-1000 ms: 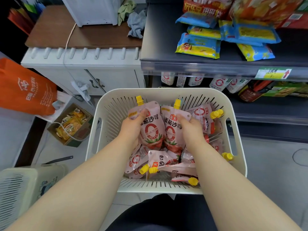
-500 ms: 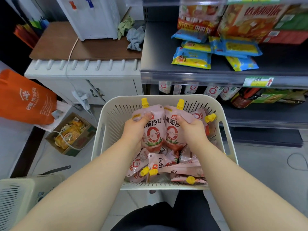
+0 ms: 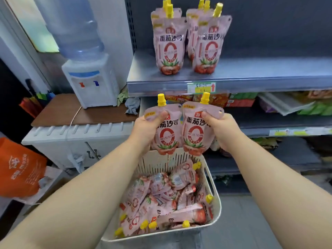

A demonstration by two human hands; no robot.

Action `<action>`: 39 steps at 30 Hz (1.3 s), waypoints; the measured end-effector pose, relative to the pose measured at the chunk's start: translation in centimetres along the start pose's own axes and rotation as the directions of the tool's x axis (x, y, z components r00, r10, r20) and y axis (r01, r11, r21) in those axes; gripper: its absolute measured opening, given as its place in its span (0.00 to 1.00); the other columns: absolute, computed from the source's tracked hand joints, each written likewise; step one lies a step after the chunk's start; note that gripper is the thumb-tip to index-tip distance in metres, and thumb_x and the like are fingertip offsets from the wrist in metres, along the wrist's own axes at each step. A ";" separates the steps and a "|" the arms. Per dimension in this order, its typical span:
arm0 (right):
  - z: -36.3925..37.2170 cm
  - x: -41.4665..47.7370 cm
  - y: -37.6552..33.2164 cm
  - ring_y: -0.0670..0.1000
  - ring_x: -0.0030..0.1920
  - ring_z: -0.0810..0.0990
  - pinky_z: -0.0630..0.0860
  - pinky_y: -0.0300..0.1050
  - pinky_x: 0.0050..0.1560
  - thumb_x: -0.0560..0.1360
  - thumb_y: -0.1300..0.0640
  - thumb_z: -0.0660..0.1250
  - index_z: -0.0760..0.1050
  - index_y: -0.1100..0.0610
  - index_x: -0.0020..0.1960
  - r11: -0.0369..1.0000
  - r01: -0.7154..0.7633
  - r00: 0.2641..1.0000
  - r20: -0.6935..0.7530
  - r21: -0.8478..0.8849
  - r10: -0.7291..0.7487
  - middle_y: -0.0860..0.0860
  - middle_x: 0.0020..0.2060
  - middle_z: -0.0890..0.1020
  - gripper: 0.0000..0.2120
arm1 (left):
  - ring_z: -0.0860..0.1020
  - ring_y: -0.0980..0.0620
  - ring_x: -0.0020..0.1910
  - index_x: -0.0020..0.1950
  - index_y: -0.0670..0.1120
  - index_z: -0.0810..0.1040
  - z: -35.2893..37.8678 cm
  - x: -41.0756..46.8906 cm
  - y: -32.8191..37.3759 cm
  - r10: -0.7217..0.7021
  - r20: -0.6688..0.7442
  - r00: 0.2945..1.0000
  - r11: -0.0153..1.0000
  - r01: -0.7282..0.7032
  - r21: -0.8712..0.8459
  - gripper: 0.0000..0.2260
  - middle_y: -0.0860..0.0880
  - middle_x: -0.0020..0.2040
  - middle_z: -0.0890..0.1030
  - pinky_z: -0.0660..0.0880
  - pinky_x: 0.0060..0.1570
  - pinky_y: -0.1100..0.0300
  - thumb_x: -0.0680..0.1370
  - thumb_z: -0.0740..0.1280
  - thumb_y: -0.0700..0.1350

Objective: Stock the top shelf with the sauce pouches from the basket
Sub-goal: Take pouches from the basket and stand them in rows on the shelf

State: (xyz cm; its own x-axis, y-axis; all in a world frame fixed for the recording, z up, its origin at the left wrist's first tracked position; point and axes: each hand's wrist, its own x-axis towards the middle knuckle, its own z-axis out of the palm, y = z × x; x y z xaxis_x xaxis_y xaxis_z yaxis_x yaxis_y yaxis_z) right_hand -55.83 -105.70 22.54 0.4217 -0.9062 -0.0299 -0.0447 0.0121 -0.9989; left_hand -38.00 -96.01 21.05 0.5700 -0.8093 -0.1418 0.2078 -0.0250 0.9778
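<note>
My left hand (image 3: 146, 129) grips a pink sauce pouch (image 3: 168, 139) with a yellow cap, held upright. Beside it my right hand (image 3: 221, 130) grips a second pink pouch (image 3: 195, 135), also upright. Both pouches hang above the far rim of the cream basket (image 3: 214, 198), below the front edge of the top shelf (image 3: 251, 72). Several more pouches (image 3: 167, 196) lie piled in the basket. On the shelf's left part stand two rows of upright pouches (image 3: 169, 44), the right row (image 3: 206, 45) close beside the left.
A water dispenser (image 3: 89, 79) stands on a brown-topped cabinet (image 3: 71, 112) left of the shelving. An orange bag (image 3: 19, 168) sits low at the left. Lower shelves hold snack packs (image 3: 242, 99). The top shelf is bare to the right of the pouches.
Both hands lifted their pouches out of the basket and up toward the shelf. My view tilted upward, bringing the top shelf and its standing pouches into sight.
</note>
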 end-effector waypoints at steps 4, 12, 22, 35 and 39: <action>-3.2 -0.3 -3.1 0.57 0.50 0.83 0.78 0.57 0.54 0.75 0.56 0.67 0.80 0.56 0.50 0.998 0.062 0.998 0.013 0.017 -0.062 0.56 0.48 0.84 0.06 | 0.84 0.42 0.41 0.46 0.41 0.82 3.1 -0.7 2.5 0.063 0.055 0.997 0.998 -0.064 0.017 0.10 0.43 0.41 0.85 0.80 0.46 0.45 0.72 0.72 0.47; -12.3 -0.7 -6.1 0.58 0.51 0.82 0.78 0.55 0.52 0.77 0.57 0.65 0.78 0.60 0.55 0.992 0.101 0.995 0.012 0.070 -0.102 0.58 0.50 0.84 0.10 | 0.84 0.46 0.36 0.44 0.42 0.81 11.5 -1.6 3.5 0.143 0.094 0.985 0.990 -0.141 -0.026 0.07 0.44 0.38 0.85 0.79 0.37 0.53 0.73 0.71 0.45; -26.3 0.7 -9.4 0.54 0.44 0.84 0.78 0.49 0.41 0.77 0.57 0.64 0.79 0.56 0.48 0.982 0.161 0.986 0.033 0.096 -0.165 0.52 0.42 0.86 0.06 | 0.84 0.47 0.37 0.46 0.41 0.80 25.8 -2.6 4.9 0.204 0.068 0.977 0.969 -0.192 -0.155 0.07 0.45 0.39 0.85 0.80 0.37 0.54 0.74 0.70 0.44; -32.8 5.7 -10.8 0.54 0.42 0.84 0.80 0.49 0.39 0.77 0.57 0.64 0.78 0.57 0.48 0.978 0.122 0.987 0.085 0.167 -0.137 0.52 0.40 0.86 0.06 | 0.84 0.43 0.38 0.51 0.38 0.79 32.8 -0.8 6.1 0.217 0.032 0.976 0.964 -0.209 -0.164 0.11 0.42 0.40 0.85 0.80 0.40 0.51 0.73 0.71 0.43; -31.5 9.1 -11.7 0.54 0.40 0.85 0.81 0.50 0.38 0.77 0.57 0.64 0.78 0.57 0.48 0.973 0.159 0.980 0.092 0.167 -0.176 0.52 0.39 0.86 0.05 | 0.84 0.41 0.42 0.47 0.41 0.81 32.5 1.7 7.6 0.264 0.029 0.964 0.952 -0.256 -0.167 0.08 0.41 0.43 0.85 0.80 0.45 0.48 0.72 0.71 0.44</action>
State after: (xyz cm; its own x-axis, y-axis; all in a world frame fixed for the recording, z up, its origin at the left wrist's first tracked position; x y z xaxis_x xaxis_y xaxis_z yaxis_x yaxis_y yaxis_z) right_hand -79.99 -127.36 35.03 0.5042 -0.8516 0.1435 0.1753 -0.0618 -0.9826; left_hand -61.28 -116.68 33.19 0.5810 -0.8041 0.1258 0.1846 0.2807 0.9419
